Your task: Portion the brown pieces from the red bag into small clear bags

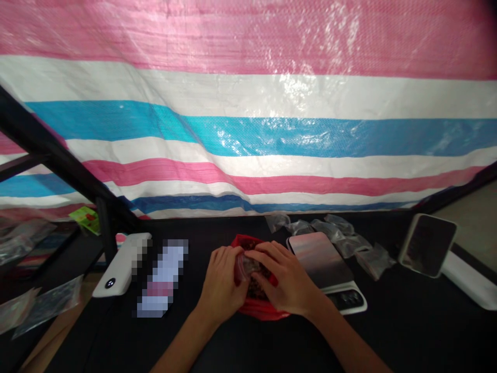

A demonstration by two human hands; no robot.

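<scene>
A red bag [267, 311] lies spread open in front of me, filled with small dark brown bits [254, 291]. Above it, a small clear plastic bag [244, 267] is pinched in my left hand [223, 282], its thumb and fingers closed on the bag's side. My right hand [285, 277] reaches over from the other side with curled fingers at the bag's edge, so both hands grip it. Whether the right fingertips also hold some of the bits is hidden. Close to my right hand lies a flat scale [322, 259] with a shiny plate and a button panel.
Several small filled clear bags [349, 244] lie behind the scale. A phone [429, 244] leans on a white object [471, 282] at right. A white device [122, 267] and a blurred-out item [165, 277] lie left. Striped sheeting [248, 134] hangs behind the black table [186, 342].
</scene>
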